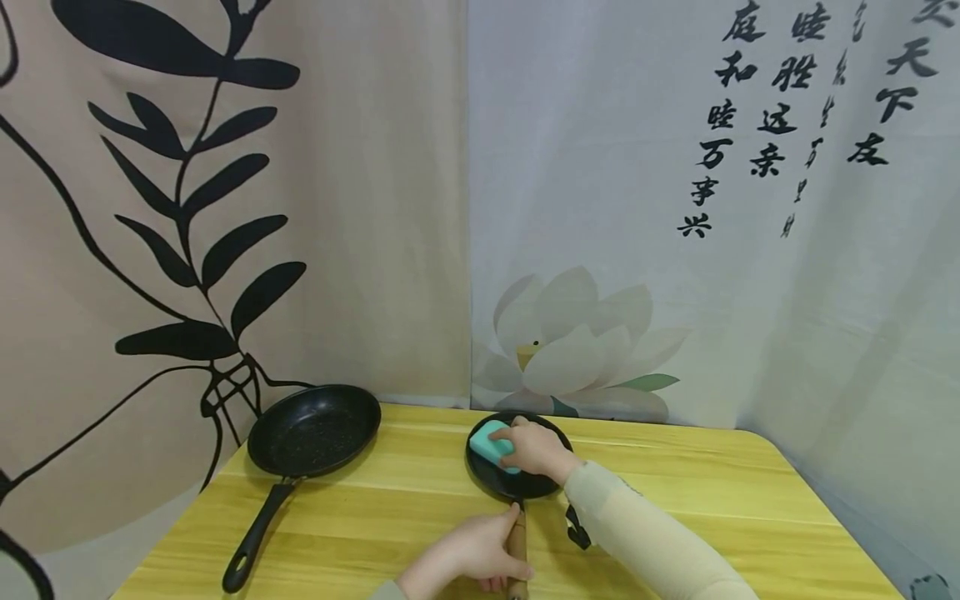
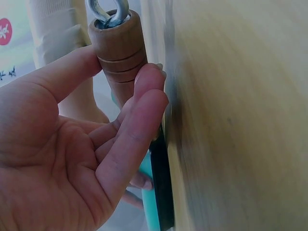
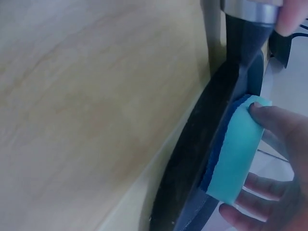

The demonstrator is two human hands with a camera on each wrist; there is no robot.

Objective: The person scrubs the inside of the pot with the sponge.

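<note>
- Head view, far left of the frame: a large black frying pan (image 1: 315,429) sits on the yellow wooden table (image 1: 390,517), its long black handle running down toward the lower left corner. No hand is near it.
- Lower centre of the same view: the left hand (image 1: 472,558) wraps around the wooden handle (image 1: 517,550) of a small black pan (image 1: 495,479), fingers curled over the top of it and the handle's end poking out below the hand at the bottom edge.
- The small pan lies just above that grasp in the frame, flat on the table, well apart from the large pan and to its right.
- Left wrist view: the thumb and fingers (image 2: 139,120) clasp the ribbed wooden handle (image 2: 118,53), a metal eye ring (image 2: 107,12) at its tip in the upper left; the table surface fills the right side.
- Centre of the head view: the right hand (image 1: 536,450) presses a teal sponge (image 1: 491,443) into the small pan, fingers curved over the sponge's top.
- Right wrist view: the sponge (image 3: 238,154) shows a dark blue scouring side flat against the pan's inner surface (image 3: 202,159), with fingertips (image 3: 269,115) gripping its edges at the right of the frame.
- A pale beige sleeve (image 1: 645,533) covers the right forearm, running to the lower right.
</note>
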